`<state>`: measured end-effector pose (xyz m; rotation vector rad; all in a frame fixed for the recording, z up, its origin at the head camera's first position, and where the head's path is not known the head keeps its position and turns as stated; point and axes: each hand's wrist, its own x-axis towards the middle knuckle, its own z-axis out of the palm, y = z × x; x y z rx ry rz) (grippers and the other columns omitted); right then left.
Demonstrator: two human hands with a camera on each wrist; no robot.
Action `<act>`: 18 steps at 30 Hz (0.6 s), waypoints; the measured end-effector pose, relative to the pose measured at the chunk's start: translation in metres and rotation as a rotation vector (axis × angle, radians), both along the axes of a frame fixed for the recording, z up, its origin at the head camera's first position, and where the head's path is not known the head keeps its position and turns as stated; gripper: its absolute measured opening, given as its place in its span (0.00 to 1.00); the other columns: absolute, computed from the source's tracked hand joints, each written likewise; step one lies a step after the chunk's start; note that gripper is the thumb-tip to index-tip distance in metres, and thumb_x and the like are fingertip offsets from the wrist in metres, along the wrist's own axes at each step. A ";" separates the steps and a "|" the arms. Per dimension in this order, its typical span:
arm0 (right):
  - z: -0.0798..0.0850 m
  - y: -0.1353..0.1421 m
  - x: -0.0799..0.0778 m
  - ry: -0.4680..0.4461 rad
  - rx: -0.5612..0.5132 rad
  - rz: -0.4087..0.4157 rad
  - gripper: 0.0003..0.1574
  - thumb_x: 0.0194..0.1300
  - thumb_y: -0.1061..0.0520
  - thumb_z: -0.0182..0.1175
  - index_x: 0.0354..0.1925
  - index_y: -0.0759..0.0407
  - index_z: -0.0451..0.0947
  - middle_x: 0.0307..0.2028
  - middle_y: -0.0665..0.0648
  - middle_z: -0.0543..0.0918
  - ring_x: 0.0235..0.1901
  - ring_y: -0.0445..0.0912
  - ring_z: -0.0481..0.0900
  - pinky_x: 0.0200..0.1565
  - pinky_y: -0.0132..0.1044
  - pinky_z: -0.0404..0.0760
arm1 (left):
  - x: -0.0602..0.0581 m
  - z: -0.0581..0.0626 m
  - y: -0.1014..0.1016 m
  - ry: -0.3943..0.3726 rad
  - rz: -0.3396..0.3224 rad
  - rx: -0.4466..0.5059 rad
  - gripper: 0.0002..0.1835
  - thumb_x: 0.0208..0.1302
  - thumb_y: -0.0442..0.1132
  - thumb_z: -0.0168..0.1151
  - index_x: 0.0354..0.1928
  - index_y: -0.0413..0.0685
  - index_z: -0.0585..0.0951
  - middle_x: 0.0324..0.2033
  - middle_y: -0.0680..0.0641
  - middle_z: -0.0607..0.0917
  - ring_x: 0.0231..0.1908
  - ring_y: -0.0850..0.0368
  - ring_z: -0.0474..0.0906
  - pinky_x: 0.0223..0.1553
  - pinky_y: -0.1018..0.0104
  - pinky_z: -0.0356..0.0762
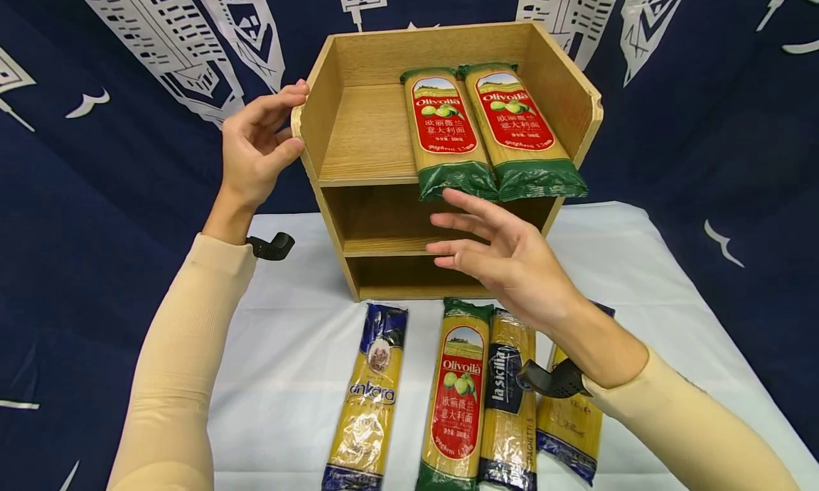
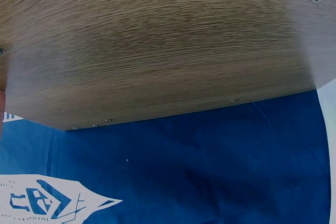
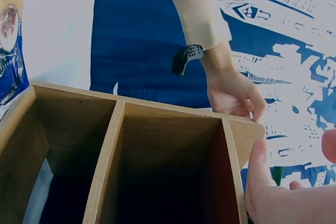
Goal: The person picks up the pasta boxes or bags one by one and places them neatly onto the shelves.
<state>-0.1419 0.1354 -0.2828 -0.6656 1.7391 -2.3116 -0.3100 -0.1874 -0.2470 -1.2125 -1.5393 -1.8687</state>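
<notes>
A wooden shelf unit (image 1: pixel 358 182) stands on the white cloth. My left hand (image 1: pixel 259 139) grips the front edge of its left side panel (image 2: pixel 157 40), fingers bent against the wood. Two green-ended Olivoilà spaghetti packs, a left one (image 1: pixel 448 121) and a right one (image 1: pixel 515 118), lie side by side on the top level, their near ends sticking out past its front edge. Just below and in front of these ends, my right hand (image 1: pixel 512 256) is held with fingers spread and nothing in them. In the right wrist view its fingers (image 3: pixel 257 177) show beside the shelf.
On the cloth (image 1: pixel 269 377) before the shelf lie an Ankara spaghetti pack (image 1: pixel 367 398), another Olivoilà pack (image 1: pixel 456 398), a La Sicilia pack (image 1: pixel 505 420) and a blue-ended pasta pack (image 1: pixel 569 434) partly under the right forearm. A dark blue printed curtain (image 1: pixel 128 157) hangs behind.
</notes>
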 end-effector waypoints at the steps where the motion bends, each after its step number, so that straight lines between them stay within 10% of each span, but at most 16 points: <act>1: -0.001 0.001 0.002 0.004 0.001 0.004 0.44 0.67 0.75 0.53 0.78 0.59 0.57 0.68 0.71 0.66 0.57 0.60 0.80 0.60 0.48 0.79 | 0.000 0.000 0.000 -0.001 -0.001 0.000 0.32 0.48 0.41 0.83 0.51 0.27 0.82 0.58 0.33 0.82 0.66 0.41 0.73 0.59 0.52 0.79; 18: -0.048 0.014 0.042 -0.051 -0.001 -0.053 0.41 0.68 0.65 0.64 0.72 0.72 0.56 0.64 0.72 0.71 0.57 0.59 0.81 0.58 0.46 0.80 | 0.002 -0.001 0.001 0.006 0.014 0.002 0.29 0.50 0.39 0.81 0.52 0.28 0.83 0.58 0.34 0.82 0.66 0.42 0.73 0.59 0.52 0.78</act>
